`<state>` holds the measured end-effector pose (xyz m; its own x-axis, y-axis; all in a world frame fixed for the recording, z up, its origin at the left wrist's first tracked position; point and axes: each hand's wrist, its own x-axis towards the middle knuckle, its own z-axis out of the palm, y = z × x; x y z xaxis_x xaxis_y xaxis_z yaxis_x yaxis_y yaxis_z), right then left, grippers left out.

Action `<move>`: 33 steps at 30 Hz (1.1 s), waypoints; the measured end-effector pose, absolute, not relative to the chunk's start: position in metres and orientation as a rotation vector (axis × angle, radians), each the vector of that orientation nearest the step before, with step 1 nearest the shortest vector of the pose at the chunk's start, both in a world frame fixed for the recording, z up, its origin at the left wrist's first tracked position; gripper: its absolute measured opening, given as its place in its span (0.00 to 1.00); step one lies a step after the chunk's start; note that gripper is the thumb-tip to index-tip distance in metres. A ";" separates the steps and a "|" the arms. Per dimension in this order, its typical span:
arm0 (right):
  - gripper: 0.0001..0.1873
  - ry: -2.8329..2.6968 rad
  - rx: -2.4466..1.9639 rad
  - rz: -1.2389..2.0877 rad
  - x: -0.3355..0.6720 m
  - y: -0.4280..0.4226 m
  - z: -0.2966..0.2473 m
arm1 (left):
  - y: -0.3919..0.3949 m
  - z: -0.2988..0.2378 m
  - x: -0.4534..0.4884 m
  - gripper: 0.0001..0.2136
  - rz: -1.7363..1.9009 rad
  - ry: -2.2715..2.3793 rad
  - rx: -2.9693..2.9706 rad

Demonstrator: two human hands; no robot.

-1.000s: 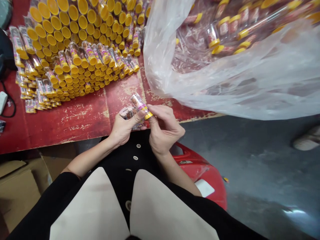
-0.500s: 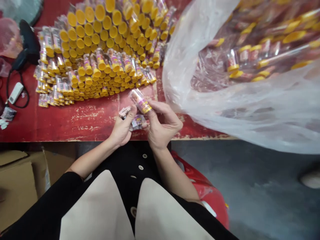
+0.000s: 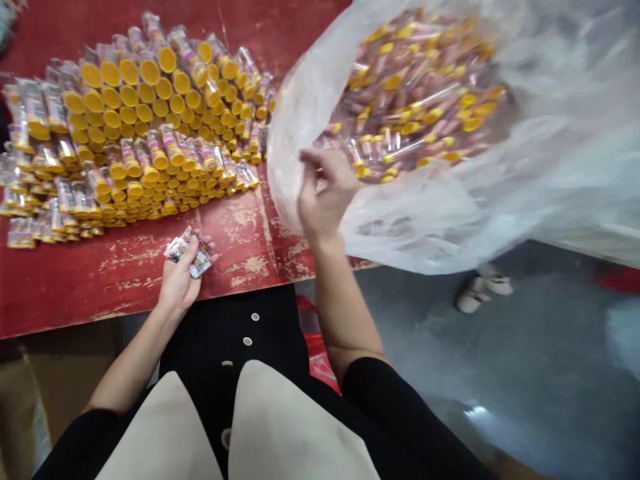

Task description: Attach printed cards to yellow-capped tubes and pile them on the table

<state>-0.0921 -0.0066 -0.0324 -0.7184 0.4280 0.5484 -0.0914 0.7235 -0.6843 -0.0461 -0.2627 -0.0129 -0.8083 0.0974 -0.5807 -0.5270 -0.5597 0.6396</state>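
Observation:
My left hand (image 3: 181, 273) is closed around a small bunch of printed labels (image 3: 200, 260), low over the table's front edge. The thumb presses on top of the bunch. My right hand (image 3: 327, 190) hovers in front of the mouth of a large clear plastic bag (image 3: 415, 220). Its fingers are bent and a little blurred, with a gap between thumb and forefinger, and nothing shows in them. Inside the bag lie many small clear tubes with yellow caps (image 3: 393, 80). Left of it, labelled yellow-capped tubes (image 3: 150, 72) are stacked in a wide pile, caps facing me.
The worn red table (image 3: 240, 243) runs across the view, its front edge just before my body. The bag overhangs that edge on the right. A red stool (image 3: 320, 360) is partly seen beside me. Another person's shoes (image 3: 483, 290) stand on the grey floor.
My right hand has moved up and right to the bag, and the labelled tube it held is no longer seen in it. My left hand has moved left with the labels. The view has shifted right.

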 end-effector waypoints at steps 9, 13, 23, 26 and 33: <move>0.14 -2.453 -0.851 0.846 -0.136 0.132 -0.060 | -0.195 0.001 -0.036 0.17 2.293 1.183 -0.604; 0.09 -2.227 -0.436 1.287 -0.063 0.048 -0.030 | -0.172 0.000 -0.039 0.17 2.352 1.208 -0.628; 0.25 -1.645 -0.526 2.215 0.001 -0.051 -0.016 | -0.141 -0.007 -0.035 0.15 2.505 1.302 -0.425; 0.24 -1.619 -0.550 2.183 -0.001 -0.052 -0.018 | -0.138 -0.006 -0.031 0.17 2.547 1.359 -0.419; 0.23 -1.686 -0.489 2.135 0.030 -0.050 -0.033 | -0.145 -0.004 -0.021 0.20 2.458 1.310 -0.559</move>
